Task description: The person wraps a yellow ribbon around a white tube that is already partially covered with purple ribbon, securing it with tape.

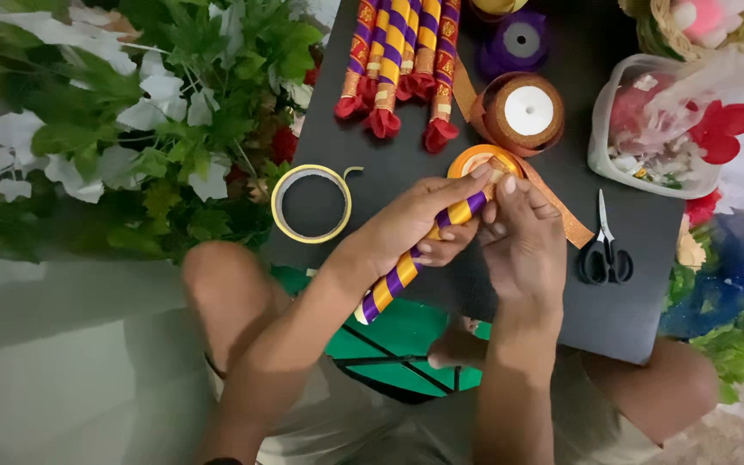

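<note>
Gripping a purple-and-yellow striped stick (415, 263), the left hand (415, 226) is clamped round its upper half, low end jutting toward the lap. Right hand (520, 241) pinches the stick's top, fingertips meeting the left's, just over an orange ribbon spool (475, 160) on the black bench (406, 164). Scissors (604, 245) lie right, tape ring (312, 203) left, finished sticks (402, 60) up top.

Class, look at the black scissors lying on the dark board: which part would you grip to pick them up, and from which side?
Grip the scissors by the black handle loops, coming from the near edge of the board. The loops face the person and the closed blades point away, and the right hand is nearest.
</note>
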